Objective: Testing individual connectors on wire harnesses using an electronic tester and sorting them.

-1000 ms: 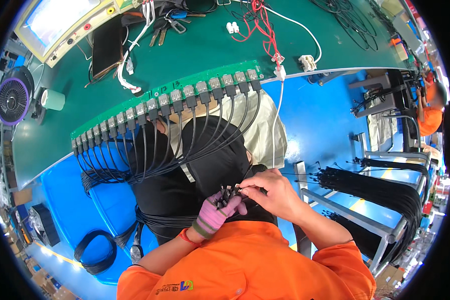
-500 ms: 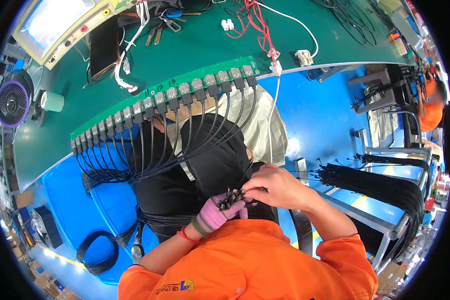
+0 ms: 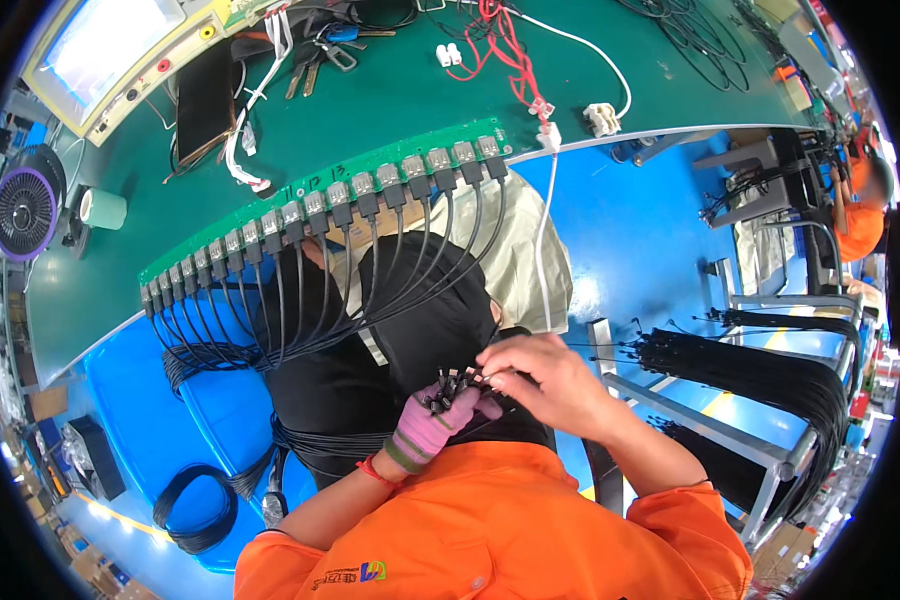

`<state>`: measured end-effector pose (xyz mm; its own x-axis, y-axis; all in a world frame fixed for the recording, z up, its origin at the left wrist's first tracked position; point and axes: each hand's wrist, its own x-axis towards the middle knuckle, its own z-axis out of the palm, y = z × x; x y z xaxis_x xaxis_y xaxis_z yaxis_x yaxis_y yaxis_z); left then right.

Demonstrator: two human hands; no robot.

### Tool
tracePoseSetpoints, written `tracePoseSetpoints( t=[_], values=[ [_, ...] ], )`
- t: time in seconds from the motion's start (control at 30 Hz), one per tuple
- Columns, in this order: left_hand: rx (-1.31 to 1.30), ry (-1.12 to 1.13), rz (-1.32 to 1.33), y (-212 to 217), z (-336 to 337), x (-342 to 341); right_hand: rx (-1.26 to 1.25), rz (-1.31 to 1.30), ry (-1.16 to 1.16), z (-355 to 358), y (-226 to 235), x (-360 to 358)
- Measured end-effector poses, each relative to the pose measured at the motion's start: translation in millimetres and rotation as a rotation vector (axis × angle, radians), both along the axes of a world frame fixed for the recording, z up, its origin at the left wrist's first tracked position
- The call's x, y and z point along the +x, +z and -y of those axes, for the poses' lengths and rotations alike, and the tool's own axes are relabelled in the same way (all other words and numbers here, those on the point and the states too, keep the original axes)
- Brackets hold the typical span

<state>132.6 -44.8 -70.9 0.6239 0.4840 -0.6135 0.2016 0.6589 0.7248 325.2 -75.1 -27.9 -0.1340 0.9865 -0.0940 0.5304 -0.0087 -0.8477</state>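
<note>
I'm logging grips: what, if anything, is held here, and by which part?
The gloved left hand holds a bunch of black cables near their connector ends. The bare right hand is at those ends too; whether it grips one is unclear.

Both hands at bunched black cable connectors

Circuit board along near edge of the bench, its cables running over the lap. Behind the board: phone, with keys to its right. Far left: fan. Right of the right hand: cable bundle over a rack.
</note>
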Motion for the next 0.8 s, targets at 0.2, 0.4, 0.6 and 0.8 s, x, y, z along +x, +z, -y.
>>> tracePoseSetpoints(
  t=[0.2,0.4,0.6,0.8],
  values=[
    [-0.005,0.086,0.031,-17.3,7.9,-2.3,0.090,0.213,0.097,14.4,-9.9,-12.9],
    [0.121,0.245,0.156,-20.0,10.4,-8.7,0.088,0.152,-0.047,8.4,-7.6,-10.0],
    [0.165,0.199,0.095,-11.1,11.7,-15.1,0.189,0.100,-0.133,-9.0,-3.4,-19.7],
    [-0.083,0.203,0.146,-8.7,10.8,-16.0,0.105,0.059,-0.133,-7.5,-0.6,-15.5]
  ],
)
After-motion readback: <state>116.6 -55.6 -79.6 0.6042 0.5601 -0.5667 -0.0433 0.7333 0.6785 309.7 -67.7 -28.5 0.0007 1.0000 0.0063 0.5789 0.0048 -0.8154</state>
